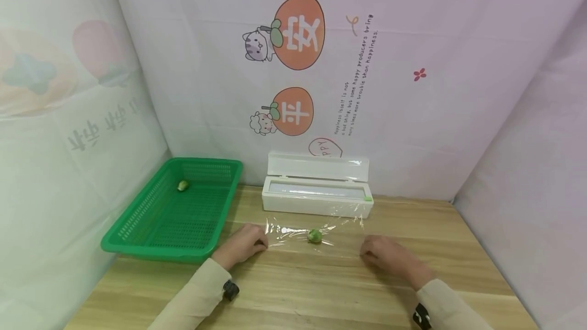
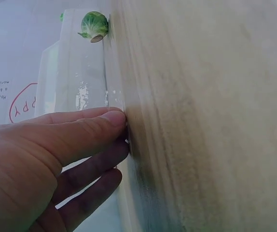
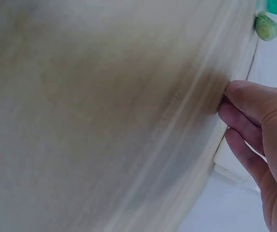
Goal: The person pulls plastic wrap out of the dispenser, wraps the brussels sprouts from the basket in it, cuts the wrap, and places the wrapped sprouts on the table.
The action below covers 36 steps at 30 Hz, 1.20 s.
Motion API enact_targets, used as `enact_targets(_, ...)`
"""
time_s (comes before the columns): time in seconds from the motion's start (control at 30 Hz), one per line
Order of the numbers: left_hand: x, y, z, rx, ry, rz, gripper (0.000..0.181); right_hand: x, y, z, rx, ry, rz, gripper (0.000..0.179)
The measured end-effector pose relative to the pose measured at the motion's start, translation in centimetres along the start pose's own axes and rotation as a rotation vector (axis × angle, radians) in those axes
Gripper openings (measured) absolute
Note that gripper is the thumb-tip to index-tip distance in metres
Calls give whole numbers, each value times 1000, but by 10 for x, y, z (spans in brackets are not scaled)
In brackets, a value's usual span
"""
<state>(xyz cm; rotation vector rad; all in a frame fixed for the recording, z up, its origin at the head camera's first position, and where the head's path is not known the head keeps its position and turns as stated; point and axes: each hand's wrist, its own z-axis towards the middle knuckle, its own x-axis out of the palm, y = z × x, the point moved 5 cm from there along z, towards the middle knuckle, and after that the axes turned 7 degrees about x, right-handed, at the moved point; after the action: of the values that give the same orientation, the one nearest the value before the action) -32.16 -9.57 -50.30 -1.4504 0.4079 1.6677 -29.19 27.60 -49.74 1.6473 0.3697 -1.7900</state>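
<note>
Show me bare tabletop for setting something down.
Bare: the table between the sleeves, and its stretch right of the white box, beyond the right hand. Crowded: between that and the left hand, where clear film and a sprout sit; and left, under the green basket.

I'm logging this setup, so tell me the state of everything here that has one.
Clear film: spread out, creased
Left hand: pinching the clear film
Right hand: pinching the clear film
White box: lid open
Near sprout: whole, between the hands
Green basket: upright, one sprout inside
Basket sprout: lying loose
</note>
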Motion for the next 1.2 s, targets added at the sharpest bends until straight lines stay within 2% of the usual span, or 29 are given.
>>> enact_targets(0.13,-2,-2,0,-6,-16,-27,8,1,1,-1,11,-43,-56,15)
enact_targets(0.27,-1,-3,0,-35,-24,-57,8,1,1,-2,56,-50,-55,9)
enact_targets(0.43,-3,-3,1,-90,-49,-66,6,-5,1,-1,77,-77,-22,14)
enact_targets(0.63,-14,-4,4,-135,-128,-73,6,-16,-5,2,100,-157,-11,19)
enact_targets(0.8,-17,0,9,-169,-177,-62,4,-19,-13,5,152,-196,53,15)
enact_targets(0.97,-15,4,15,-186,-220,-103,4,-20,-21,10,226,-191,129,11)
enact_targets(1.2,-11,15,22,-257,-260,-130,7,-18,-27,18,206,-243,123,3)
